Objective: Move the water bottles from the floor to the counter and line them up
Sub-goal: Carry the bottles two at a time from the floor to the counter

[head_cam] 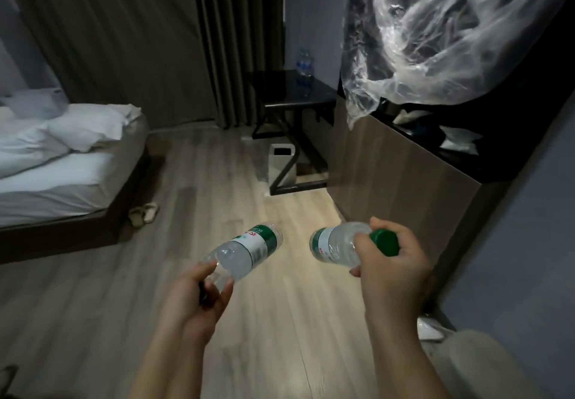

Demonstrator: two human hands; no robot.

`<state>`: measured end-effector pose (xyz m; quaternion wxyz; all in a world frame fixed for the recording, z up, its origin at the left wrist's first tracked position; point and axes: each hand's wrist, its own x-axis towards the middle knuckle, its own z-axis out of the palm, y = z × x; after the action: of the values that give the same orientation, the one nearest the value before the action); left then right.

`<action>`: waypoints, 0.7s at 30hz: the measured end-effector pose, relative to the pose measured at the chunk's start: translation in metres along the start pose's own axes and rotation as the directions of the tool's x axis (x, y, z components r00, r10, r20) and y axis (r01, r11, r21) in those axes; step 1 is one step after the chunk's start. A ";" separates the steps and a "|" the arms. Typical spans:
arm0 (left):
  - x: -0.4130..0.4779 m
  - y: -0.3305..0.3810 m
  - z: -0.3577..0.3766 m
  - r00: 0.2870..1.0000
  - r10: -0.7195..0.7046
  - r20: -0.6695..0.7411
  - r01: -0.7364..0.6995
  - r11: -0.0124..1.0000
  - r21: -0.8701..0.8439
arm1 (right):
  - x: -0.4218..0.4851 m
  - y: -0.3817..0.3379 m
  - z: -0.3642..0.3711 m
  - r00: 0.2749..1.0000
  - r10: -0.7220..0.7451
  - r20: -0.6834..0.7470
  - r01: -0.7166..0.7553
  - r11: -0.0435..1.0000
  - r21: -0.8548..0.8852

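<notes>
Two clear plastic bottles with white-and-green labels are held off the floor, tipped close to level and kept apart from one another. The left bottle is pinched at its neck end by the left hand, its cap hidden inside the grip and its base pointed up and away from it. The right bottle is gripped round the shoulder by the right hand, the green cap left jutting out past the grip and the base pointed leftward from it.
</notes>
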<state>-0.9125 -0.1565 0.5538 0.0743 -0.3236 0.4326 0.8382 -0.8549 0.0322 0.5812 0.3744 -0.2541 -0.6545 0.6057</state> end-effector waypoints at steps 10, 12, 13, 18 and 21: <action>0.147 0.112 0.001 0.983 0.131 -0.126 -0.142 0.986 -0.087 | 0.040 0.023 0.192 0.984 0.029 0.175 -0.024 0.999 -0.032; 0.184 0.146 0.003 0.981 0.139 -0.137 -0.152 0.984 -0.088 | 0.050 0.023 0.246 0.981 0.035 0.190 -0.027 0.999 -0.042; 0.201 0.165 0.005 0.979 0.148 -0.140 -0.160 0.984 -0.084 | 0.054 0.022 0.273 0.980 0.043 0.193 -0.035 0.998 -0.043; 0.276 0.239 0.015 0.972 0.197 -0.127 -0.203 0.979 -0.036 | 0.068 0.021 0.390 0.971 0.079 0.227 -0.086 0.996 0.018; 0.315 0.267 0.024 0.974 0.168 -0.153 -0.173 0.985 -0.018 | 0.082 0.030 0.438 0.974 0.085 0.208 -0.087 0.996 -0.002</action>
<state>-1.2780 -0.3507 0.5532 -0.0360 -0.3491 0.4501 0.8212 -1.2565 -0.1631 0.5730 0.2784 -0.2160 -0.6762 0.6470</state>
